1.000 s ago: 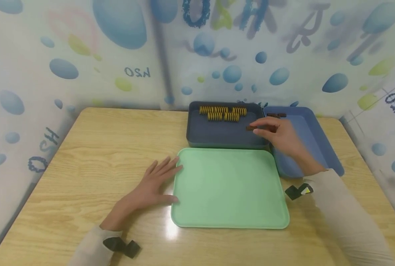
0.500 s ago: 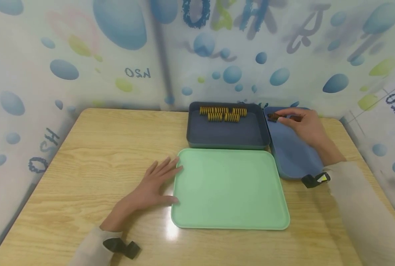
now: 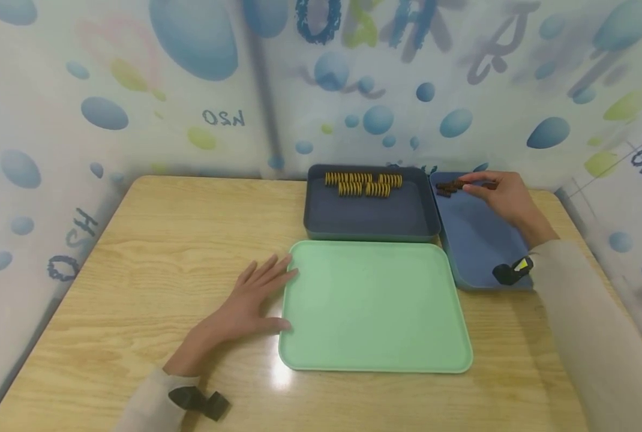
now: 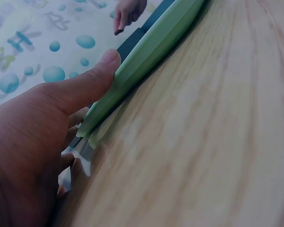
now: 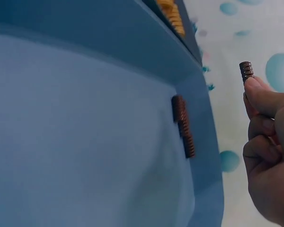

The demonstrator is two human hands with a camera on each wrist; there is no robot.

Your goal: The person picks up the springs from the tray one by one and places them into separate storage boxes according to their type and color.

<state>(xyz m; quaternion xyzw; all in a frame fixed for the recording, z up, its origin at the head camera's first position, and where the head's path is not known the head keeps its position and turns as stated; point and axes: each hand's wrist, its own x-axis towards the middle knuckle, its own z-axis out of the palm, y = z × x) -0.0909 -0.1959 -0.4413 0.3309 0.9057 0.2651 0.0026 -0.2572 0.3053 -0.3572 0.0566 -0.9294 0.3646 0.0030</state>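
Right hand [image 3: 507, 193] pinches a dark brown coil spring [image 5: 246, 71]; the brown springs [image 3: 446, 188] in the blue plastic tray [image 3: 477, 252] lie just beside its fingertips. Left hand [image 3: 245, 306] rests flat, fingers straight, on the worktop.

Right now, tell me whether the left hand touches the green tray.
Touching: the left wrist view shows the left hand's thumb pressed against the green tray's rim.

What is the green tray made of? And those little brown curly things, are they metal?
The green tray looks like smooth plastic: one even colour, rounded corners, a soft shine. The brown curly things in the blue bin look like small coil springs, probably coated or painted metal, since tight ridged coils show in the right wrist view. The right hand pinches one more spring.
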